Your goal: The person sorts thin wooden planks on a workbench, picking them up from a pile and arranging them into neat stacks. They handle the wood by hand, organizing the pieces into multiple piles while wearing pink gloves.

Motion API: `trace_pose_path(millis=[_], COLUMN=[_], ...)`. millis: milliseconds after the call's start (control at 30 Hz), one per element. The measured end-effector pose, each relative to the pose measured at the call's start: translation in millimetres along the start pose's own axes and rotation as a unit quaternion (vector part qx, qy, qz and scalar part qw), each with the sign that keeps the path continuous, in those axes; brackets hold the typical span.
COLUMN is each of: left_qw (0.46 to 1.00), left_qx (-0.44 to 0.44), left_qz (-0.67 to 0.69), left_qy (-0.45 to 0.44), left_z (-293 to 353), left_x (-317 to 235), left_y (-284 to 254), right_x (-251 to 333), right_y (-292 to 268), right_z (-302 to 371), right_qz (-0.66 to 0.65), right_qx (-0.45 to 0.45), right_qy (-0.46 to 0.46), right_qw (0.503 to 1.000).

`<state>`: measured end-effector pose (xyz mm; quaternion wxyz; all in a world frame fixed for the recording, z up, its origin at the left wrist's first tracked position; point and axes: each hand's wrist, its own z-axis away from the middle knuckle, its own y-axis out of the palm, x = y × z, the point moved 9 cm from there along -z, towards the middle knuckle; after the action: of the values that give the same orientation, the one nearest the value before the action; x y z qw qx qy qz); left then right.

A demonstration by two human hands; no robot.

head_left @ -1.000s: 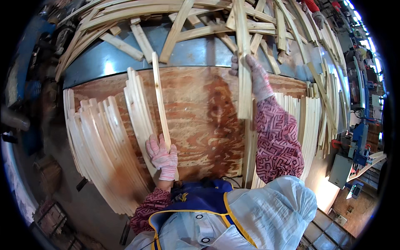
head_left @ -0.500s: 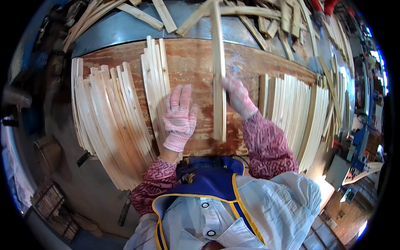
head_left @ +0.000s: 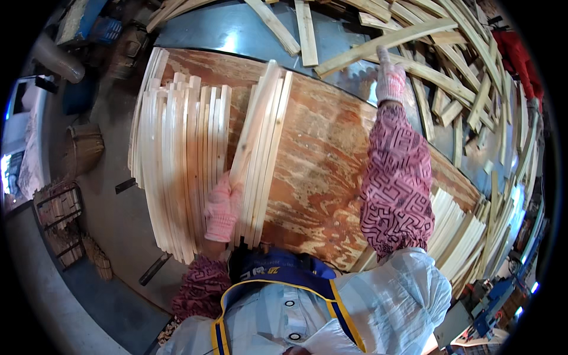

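Note:
My left hand [head_left: 222,208], in a pink-and-white knitted glove, is closed around the near end of a pale wooden strip [head_left: 256,127]. That strip lies slantwise over a small group of strips [head_left: 273,151] on a brown plywood board [head_left: 316,171]. Far to the right, my gloved right hand [head_left: 391,80] reaches past the board's edge with its fingers stretched out. It is at a long loose strip [head_left: 378,47] in a jumbled pile; whether it touches that strip I cannot tell. Left of my left hand lies a wide row of strips [head_left: 171,171].
Another row of strips [head_left: 452,228] lies at the board's right, partly behind my right sleeve. Behind the board, a grey metal surface [head_left: 228,41] bears scattered wood pieces. A round basket [head_left: 86,148] and a rack of wood [head_left: 59,213] stand on the floor at left.
The strip at my right hand has left the board's middle. My right hand has moved far out to the pile. My left hand, flat before, now grips a strip. The view has turned.

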<state>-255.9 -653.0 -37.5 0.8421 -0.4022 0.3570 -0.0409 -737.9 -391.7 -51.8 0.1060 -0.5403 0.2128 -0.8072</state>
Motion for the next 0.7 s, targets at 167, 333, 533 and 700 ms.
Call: trace_pose_path(millis=[167,333,533,700], left_qw=[0.986,0.995,0.996,0.994], left_qx=[0.022,0.045,0.068,0.079], left_qz=[-0.084,-0.052,-0.033,0.08], left_qy=[-0.141,-0.07,-0.04,-0.004], left_z=[-6,-13,-23,-13], left_x=[30,52,42,23], left_y=[19,20,30,67], right_x=[-3,-37,-174,-211], right_y=[48,14,-14,-8], right_z=[-41,42,283,376], right_qz=[0.044,-0.005,0.143,0.221], right_qx=[-0.004,0.138,0.296,0.279], right_qy=[-0.069,-0.123,-0.026,-0.028], right_qw=[0.997,0.983,0.944,0.934])
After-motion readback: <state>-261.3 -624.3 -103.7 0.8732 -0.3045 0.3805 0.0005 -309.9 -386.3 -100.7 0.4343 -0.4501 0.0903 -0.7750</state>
